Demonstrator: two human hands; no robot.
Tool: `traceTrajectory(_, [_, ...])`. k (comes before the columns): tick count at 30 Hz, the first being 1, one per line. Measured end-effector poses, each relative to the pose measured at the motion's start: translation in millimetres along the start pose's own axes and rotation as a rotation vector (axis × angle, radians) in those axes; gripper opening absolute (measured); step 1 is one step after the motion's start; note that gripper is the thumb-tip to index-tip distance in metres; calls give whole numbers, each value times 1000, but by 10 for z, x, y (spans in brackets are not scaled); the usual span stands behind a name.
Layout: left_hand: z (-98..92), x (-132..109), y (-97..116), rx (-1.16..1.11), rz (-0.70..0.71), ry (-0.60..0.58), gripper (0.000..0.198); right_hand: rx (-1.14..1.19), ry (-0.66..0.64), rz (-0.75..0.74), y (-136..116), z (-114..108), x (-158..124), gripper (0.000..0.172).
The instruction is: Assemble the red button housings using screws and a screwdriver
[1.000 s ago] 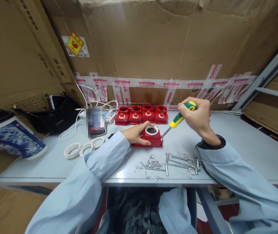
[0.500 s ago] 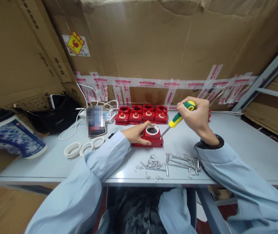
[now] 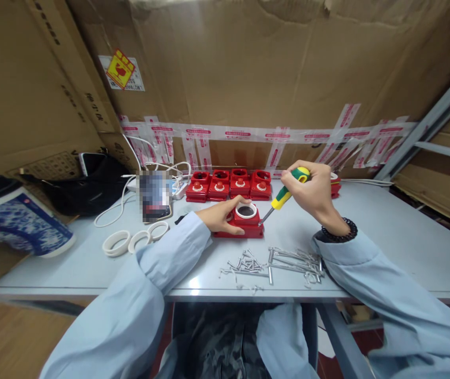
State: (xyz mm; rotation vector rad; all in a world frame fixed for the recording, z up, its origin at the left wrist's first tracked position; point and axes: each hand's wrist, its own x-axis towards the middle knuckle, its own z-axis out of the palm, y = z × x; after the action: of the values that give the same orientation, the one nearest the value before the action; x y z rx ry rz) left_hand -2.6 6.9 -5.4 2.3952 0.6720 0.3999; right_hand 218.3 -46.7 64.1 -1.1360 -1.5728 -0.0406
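A red plastic housing with a white ring round its black centre hole lies on the grey table. My left hand grips its left side, fingers curled over the edge. My right hand is closed round the yellow-and-green handle of a screwdriver. Its metal tip slants down to the housing's right corner. A pile of long screws lies just in front of the housing.
A row of several finished red housings stands behind, and another red part peeks out past my right hand. White rings, a blurred phone, white cables and a black bag lie left. Taped cardboard walls the back.
My right hand and the screwdriver handle have shifted slightly left, so the tool stands steeper over the housing's right corner. The left hand and the housing have stayed put.
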Motion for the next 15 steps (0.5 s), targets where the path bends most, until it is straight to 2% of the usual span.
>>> traceTrajectory(8, [-2, 5, 31, -16, -9, 7, 68, 3, -28, -1, -29, 54, -6, 17])
traceTrajectory(13, [2, 4, 28, -34, 6, 10, 68, -153, -43, -39, -115, 61, 16, 19])
traceTrajectory(15, [3, 3, 25, -32, 8, 13, 68, -244, -65, -58, -165, 58, 35, 25])
